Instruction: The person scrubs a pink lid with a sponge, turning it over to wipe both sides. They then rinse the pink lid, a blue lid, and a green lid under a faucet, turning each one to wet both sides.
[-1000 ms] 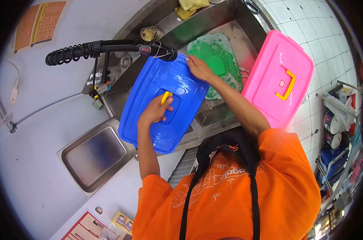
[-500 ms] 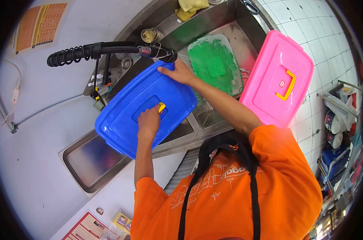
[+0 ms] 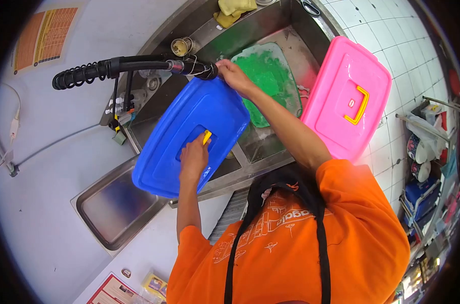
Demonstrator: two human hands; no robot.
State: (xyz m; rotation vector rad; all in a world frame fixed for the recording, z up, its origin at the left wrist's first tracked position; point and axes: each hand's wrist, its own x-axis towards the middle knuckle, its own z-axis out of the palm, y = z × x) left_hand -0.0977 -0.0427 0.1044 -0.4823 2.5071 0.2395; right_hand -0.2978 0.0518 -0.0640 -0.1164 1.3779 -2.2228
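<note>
My left hand (image 3: 194,157) is closed round the yellow handle (image 3: 207,137) of a blue plastic lid (image 3: 189,116), which is held tilted over the sink edge. At the lid's upper corner, my right hand (image 3: 235,78) has its fingers curled at the black spray nozzle (image 3: 207,71) of the hose tap; part of the grip is hidden. A green plastic piece (image 3: 265,81), wet and rippled on its surface, lies in the sink basin. Beside my right forearm, a pink lid (image 3: 336,101) with a yellow handle leans on the sink's right side.
The metal sink (image 3: 311,38) has a yellow cloth (image 3: 235,9) and a small cup (image 3: 180,47) along its back ledge. A shallow steel tray (image 3: 118,202) stands at the left. Cluttered shelves (image 3: 427,162) line the right.
My right hand has left the blue lid's corner and moved up to the spray nozzle. The blue lid has turned steeper, with my left hand still on its handle. The green piece's surface looks more rippled.
</note>
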